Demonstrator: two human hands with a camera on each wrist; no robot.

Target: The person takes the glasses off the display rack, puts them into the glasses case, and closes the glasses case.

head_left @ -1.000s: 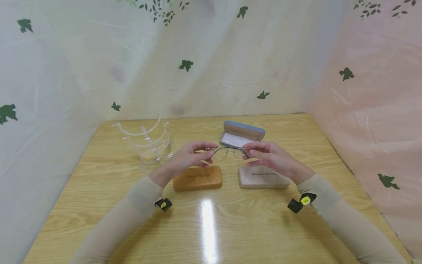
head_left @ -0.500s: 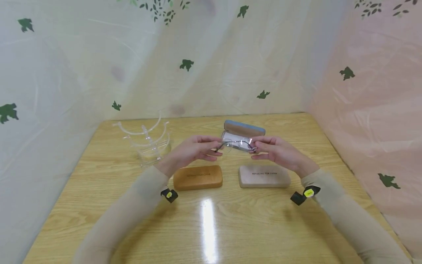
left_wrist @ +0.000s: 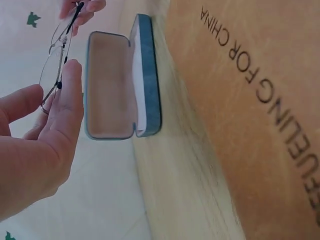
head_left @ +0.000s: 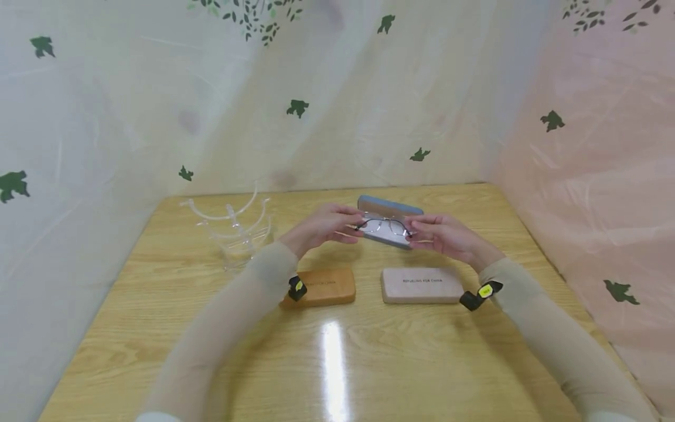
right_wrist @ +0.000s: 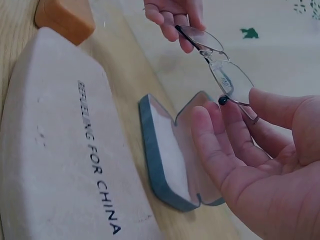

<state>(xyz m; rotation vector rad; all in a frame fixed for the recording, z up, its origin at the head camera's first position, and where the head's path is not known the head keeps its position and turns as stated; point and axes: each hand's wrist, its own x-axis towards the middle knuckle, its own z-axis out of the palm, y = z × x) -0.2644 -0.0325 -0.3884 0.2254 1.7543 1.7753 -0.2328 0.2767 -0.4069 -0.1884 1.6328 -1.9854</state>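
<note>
A pair of thin metal-framed glasses (head_left: 384,226) is held up level between both hands, its temples folded behind the lenses. My left hand (head_left: 333,225) pinches one end of the frame between thumb and fingers. At the other end my right hand (head_left: 442,235) has the same kind of pinch, with a dark temple tip showing by its fingers in the right wrist view. Just behind and below the glasses lies an open blue glasses case (head_left: 389,205). In the left wrist view the case (left_wrist: 110,85) shows a tan lining and a white cloth inside.
Closer to me lie a shut orange-brown glasses case (head_left: 332,287), partly behind the left wrist, and a shut pale pink glasses case (head_left: 420,286). On the left stands a clear plastic glasses stand (head_left: 237,225). Patterned sheeting (head_left: 337,135) rises along the back of the wooden table (head_left: 401,363).
Both hands have moved forward, away from me, bringing the glasses from above the gap between the shut cases to over the open blue case. The cases and stand stay put.
</note>
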